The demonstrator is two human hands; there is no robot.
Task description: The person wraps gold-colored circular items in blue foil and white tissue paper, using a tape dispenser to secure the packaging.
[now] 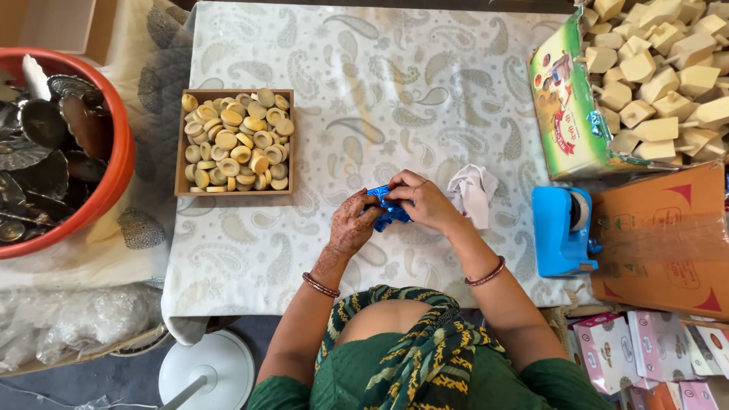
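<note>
Two hands together at table centre; left hand (351, 225) and right hand (424, 202), fingers curled tight around blue wrapper (389, 210).

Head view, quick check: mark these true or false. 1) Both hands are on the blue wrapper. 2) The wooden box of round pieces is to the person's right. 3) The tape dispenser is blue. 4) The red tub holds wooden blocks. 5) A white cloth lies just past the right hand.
1) True: the left hand and right hand both grip the blue wrapper.
2) False: the wooden box of round pieces lies to the person's left.
3) True: the tape dispenser is blue.
4) False: the red tub holds dark metal pieces; the wooden blocks are piled at the far right.
5) True: the white cloth lies beside the right hand.
</note>
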